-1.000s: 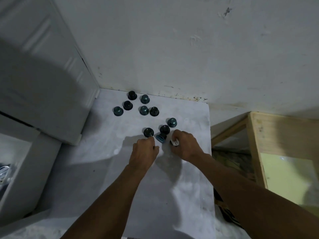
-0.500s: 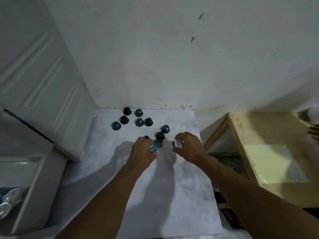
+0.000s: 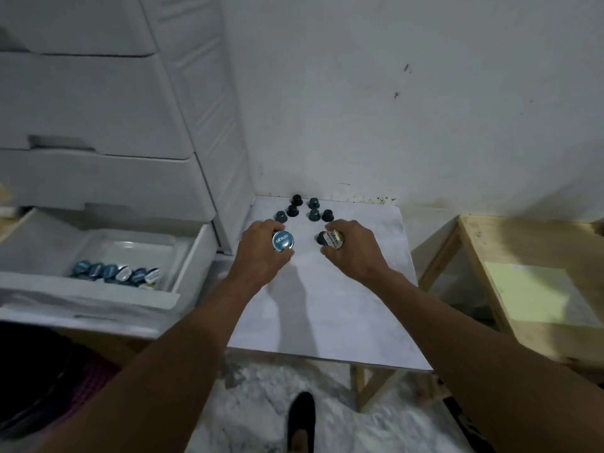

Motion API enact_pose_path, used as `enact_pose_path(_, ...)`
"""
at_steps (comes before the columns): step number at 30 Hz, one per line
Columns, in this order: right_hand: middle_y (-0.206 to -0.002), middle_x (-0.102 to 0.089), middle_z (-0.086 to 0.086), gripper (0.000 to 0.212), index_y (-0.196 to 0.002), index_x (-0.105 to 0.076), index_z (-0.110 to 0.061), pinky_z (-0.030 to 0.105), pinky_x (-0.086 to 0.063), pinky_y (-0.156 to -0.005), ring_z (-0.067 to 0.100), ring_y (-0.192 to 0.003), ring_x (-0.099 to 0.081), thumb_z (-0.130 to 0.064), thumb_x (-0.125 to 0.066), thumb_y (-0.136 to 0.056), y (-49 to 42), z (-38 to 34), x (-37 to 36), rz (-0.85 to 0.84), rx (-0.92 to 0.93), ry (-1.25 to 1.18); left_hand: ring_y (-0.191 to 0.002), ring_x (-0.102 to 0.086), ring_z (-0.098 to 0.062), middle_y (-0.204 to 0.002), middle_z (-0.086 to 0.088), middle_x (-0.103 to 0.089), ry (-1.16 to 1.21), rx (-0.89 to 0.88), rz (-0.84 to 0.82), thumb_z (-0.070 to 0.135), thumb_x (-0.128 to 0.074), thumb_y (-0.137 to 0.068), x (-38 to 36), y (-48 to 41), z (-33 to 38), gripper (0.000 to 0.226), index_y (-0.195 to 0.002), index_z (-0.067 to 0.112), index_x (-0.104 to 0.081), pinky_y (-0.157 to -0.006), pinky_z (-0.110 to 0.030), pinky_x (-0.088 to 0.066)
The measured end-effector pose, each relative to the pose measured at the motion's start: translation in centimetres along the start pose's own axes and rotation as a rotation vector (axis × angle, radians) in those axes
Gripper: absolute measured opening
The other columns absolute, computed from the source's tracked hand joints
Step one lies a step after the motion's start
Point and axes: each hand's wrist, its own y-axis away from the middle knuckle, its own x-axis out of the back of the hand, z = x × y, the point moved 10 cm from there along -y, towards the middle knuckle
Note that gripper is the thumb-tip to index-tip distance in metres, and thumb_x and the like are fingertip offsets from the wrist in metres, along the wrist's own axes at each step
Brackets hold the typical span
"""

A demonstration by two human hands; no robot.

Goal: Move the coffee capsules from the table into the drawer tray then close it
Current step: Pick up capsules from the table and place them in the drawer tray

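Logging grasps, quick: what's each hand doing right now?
Left hand: grips a blue capsule.
Right hand: grips a gold capsule.

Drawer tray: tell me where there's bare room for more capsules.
The drawer tray is bare from its rear wall forward to the row of capsules at its front edge. That front strip is crowded.

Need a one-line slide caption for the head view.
Left hand and right hand hold foil-lidded coffee capsules over the white table; white drawer tray open.
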Motion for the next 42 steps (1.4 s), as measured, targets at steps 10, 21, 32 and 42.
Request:
enact_pose_path(10, -0.107, -0.061, 0.006, 0.040, -0.114, -0.060, -0.016, 0.029, -0.046, -0.080, 0.021, -0.098, -0.058, -0.026, -0.072, -0.077, 2.7, -13.6, -6.7, -0.040, 0.162, -0.064, -0.087, -0.061, -0.020, -0.094, -0.004, -0.068, -0.082, 0.013, 0.147, 0.019, -0.079, -0.071, 13.2, 6.5, -5.9, 0.028, -0.095, 0.013, -0.067, -0.078, -0.036, -0.052)
enact_pose_path(21, -0.100, -0.065, 0.007, 0.030, -0.106, -0.063, -0.017, 0.026, -0.042, -0.072, 0.023, -0.092, -0.059, -0.022, -0.068, -0.076, 2.7, -26.3, -16.1, 0.014, 0.198, -0.036, -0.088, -0.059, -0.013, -0.100, -0.002, -0.066, -0.108, 0.007, 0.118, 0.020, -0.078, -0.076, 24.6, 6.3, -17.4, 0.036, -0.107, 0.012, -0.062, -0.079, -0.024, -0.044)
enact_pose_path(32, -0.099, -0.066, 0.012, 0.031, -0.104, -0.063, -0.009, 0.034, -0.050, -0.074, 0.027, -0.086, -0.061, -0.020, -0.071, -0.076, -0.5, -32.3, -25.1, -0.041, 0.136, -0.001, -0.083, -0.056, -0.013, -0.095, 0.001, -0.062, -0.153, 0.041, 0.060, 0.018, -0.077, -0.075, 29.6, 2.2, -26.9, 0.035, -0.107, 0.010, -0.065, -0.075, -0.023, -0.041)
enact_pose_path(42, -0.113, -0.054, 0.011, 0.039, -0.118, -0.061, -0.011, 0.029, -0.041, -0.086, 0.026, -0.104, -0.054, -0.007, -0.068, -0.079, -8.2, -33.2, -34.6, -0.224, 0.094, 0.070, -0.088, -0.052, -0.014, -0.114, -0.002, -0.050, -0.288, 0.149, -0.153, 0.019, -0.075, -0.075, 28.6, -4.7, -35.3, 0.039, -0.111, 0.016, -0.061, -0.073, -0.023, -0.037)
